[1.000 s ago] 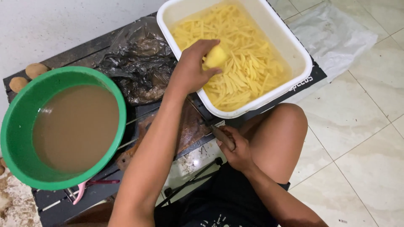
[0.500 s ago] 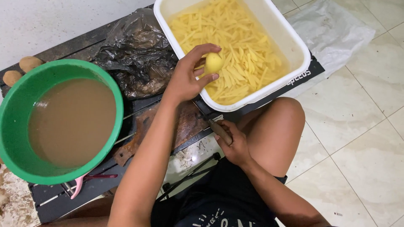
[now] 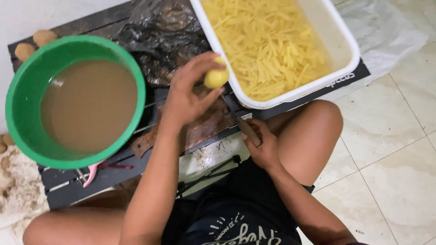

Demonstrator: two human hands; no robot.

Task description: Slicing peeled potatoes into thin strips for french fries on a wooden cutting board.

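While the green basin (image 3: 131, 59) of brown water occupies the frame's left, the left hand (image 3: 188, 97) grasps a peeled potato (image 3: 215, 78) at centre, just beside the white tub (image 3: 345, 38) of potato strips. Lower right of centre, the right hand (image 3: 260, 147) grips a knife (image 3: 238, 119).

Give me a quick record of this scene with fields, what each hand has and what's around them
left hand: holds a peeled yellow potato in its fingertips, beside the tub's rim
right hand: grip closed on a knife, blade pointing toward the tub
white tub: filled with potato sticks in water
green basin: holds murky brown water
black plastic bag: crumpled, between basin and tub
unpeeled potatoes: behind the basin
pink-handled tool: below the basin
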